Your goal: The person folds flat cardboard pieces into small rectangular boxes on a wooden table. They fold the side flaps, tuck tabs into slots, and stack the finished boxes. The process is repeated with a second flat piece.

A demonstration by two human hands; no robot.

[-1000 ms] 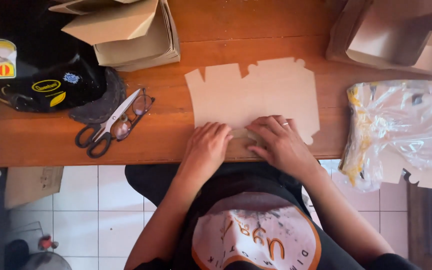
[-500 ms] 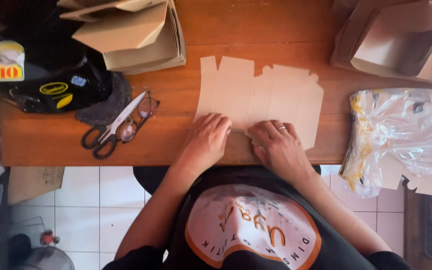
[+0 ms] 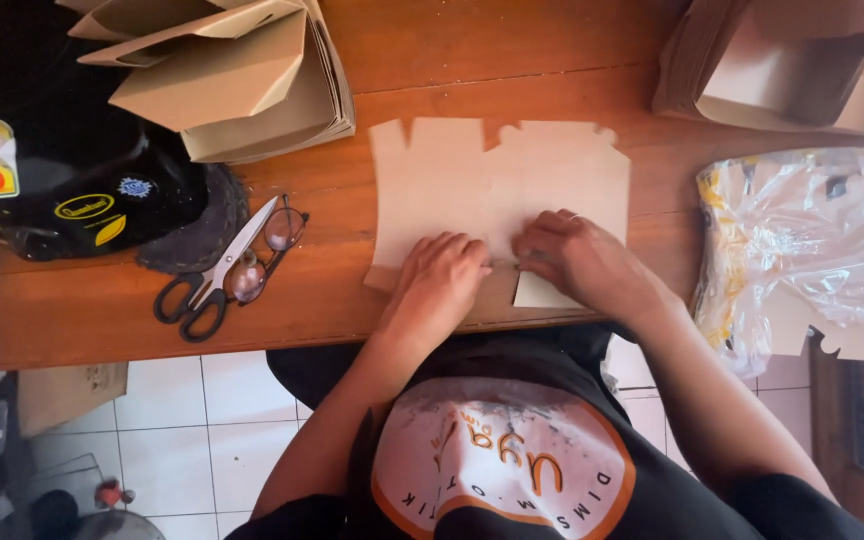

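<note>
Flatly, both hands (left hand (image 3: 439, 285), right hand (image 3: 579, 262)) press cardboard cutout (image 3: 497, 190).

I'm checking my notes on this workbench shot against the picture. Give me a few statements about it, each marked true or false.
1. Both hands press on the flat tan die-cut cardboard sheet. True: the left hand and right hand rest palm-down on its near edge.
2. The black-handled scissors lie to the right of the sheet. False: they lie to its left, beside a pair of round-lensed glasses.
3. A stack of folded tan cardboard boxes sits at the far left of the wooden table. True.
4. The crumpled clear plastic bag lies under the left hand. False: it lies apart, on the right end of the table.
</note>
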